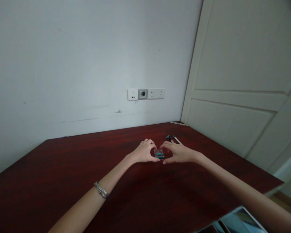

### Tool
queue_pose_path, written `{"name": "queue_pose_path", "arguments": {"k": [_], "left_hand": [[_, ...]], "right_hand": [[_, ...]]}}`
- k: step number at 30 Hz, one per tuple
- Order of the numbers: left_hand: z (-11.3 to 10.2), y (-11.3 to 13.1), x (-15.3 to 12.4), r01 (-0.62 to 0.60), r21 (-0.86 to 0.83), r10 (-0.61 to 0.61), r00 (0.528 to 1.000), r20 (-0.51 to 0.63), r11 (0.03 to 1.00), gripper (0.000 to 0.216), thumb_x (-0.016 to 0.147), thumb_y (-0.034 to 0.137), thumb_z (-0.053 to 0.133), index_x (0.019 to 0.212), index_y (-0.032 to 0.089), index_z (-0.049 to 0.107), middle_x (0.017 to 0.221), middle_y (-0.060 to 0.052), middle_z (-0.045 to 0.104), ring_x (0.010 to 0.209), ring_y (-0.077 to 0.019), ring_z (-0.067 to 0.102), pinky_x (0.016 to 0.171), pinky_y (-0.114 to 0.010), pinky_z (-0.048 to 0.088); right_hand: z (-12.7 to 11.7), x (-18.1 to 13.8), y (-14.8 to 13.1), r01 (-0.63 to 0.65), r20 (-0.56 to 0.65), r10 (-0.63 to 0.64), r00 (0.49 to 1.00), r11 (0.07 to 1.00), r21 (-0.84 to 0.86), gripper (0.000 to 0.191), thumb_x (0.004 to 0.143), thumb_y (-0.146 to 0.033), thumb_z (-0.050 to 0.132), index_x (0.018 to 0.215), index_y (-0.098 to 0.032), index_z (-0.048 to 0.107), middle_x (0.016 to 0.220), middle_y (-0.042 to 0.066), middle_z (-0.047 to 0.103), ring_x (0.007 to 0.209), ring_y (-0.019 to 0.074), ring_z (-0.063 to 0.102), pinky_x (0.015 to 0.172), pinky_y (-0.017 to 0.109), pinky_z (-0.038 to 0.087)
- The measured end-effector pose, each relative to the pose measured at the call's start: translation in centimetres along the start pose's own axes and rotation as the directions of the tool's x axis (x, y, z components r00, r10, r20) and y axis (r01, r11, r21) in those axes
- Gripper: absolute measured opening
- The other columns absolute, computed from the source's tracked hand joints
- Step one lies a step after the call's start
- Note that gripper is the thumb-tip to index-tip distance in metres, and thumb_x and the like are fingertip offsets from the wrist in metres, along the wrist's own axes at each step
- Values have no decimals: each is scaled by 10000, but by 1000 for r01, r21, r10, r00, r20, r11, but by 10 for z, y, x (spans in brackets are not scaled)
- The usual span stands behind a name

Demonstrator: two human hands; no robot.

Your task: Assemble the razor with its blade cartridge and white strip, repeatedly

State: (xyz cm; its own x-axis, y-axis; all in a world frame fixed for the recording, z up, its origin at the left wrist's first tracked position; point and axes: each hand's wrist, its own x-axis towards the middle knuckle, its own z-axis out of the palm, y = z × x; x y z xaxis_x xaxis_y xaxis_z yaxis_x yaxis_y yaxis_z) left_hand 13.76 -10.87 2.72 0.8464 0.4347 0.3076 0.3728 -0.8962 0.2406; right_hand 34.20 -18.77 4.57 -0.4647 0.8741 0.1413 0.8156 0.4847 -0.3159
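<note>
A small clear rectangular case [159,153] with green and dark strips showing in it sits between my two hands, at or just above the dark red table. My left hand [145,151] curves round its left side, fingertips at the back edge and thumb along the front edge, seeming to grip it. My right hand [177,152] forms an open curve on the right. Its fingertips come close to the back edge, and its thumb stands a little apart from the front corner. Whether the right fingertips touch the case I cannot tell.
Behind my right hand lie a dark-headed tool [169,138] and a slim pale-handled item [177,140]. A flat strip [178,123] is at the table's [87,165] back corner. Sockets [156,94] line the wall; a white panelled door [232,116] borders the right. A glossy panel [240,221] shows bottom right.
</note>
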Motion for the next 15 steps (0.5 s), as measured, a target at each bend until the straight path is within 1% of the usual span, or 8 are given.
{"name": "queue_pose_path", "arguments": {"k": [4, 7, 10, 13, 15], "left_hand": [[2, 5, 1, 4, -22, -3, 1000, 6, 1000, 452, 622, 547, 664, 911, 201, 632, 1037, -74, 533, 966, -246, 467, 839, -366, 384], [4, 7, 2, 6, -31, -5, 1000, 13, 999, 495, 625, 600, 635, 924, 206, 633, 1039, -77, 535, 969, -251, 471, 840, -375, 382], [5, 5, 3, 18, -38, -18, 1000, 14, 999, 616, 631, 654, 593, 1042, 195, 603, 1081, -93, 529, 1006, -266, 462, 859, -388, 374], [4, -3, 1, 79, -42, -78, 997, 21, 996, 718, 663, 686, 531, 1164, 172, 542, 1152, -118, 506, 1063, -284, 442, 890, -405, 361], [2, -13, -2, 126, -44, -125, 992, 24, 991, 712, 694, 687, 491, 1178, 166, 535, 1173, -124, 497, 1081, -286, 437, 907, -410, 352]], "right_hand": [[2, -3, 4, -17, -3, 17, 1000, 1000, -22, 470, 674, -533, 636, 998, -203, 552, 943, 51, 570, 749, 173, 539, 668, 289, 426], [3, -5, 5, -16, -5, 16, 1000, 1000, -1, 435, 678, -502, 642, 981, -203, 553, 937, 49, 567, 755, 171, 537, 670, 288, 425], [-2, -5, 14, -10, 1, 10, 1000, 998, 67, 448, 682, -492, 639, 1012, -201, 552, 964, 51, 561, 780, 166, 538, 694, 288, 433], [-15, -4, 44, -35, 14, 33, 999, 993, 113, 488, 673, -508, 635, 1029, -180, 569, 938, 56, 569, 780, 165, 531, 705, 286, 440], [-28, -5, 74, -114, 10, 113, 994, 989, 97, 547, 643, -522, 648, 1062, -178, 578, 937, 60, 579, 792, 171, 529, 701, 285, 443]]}}
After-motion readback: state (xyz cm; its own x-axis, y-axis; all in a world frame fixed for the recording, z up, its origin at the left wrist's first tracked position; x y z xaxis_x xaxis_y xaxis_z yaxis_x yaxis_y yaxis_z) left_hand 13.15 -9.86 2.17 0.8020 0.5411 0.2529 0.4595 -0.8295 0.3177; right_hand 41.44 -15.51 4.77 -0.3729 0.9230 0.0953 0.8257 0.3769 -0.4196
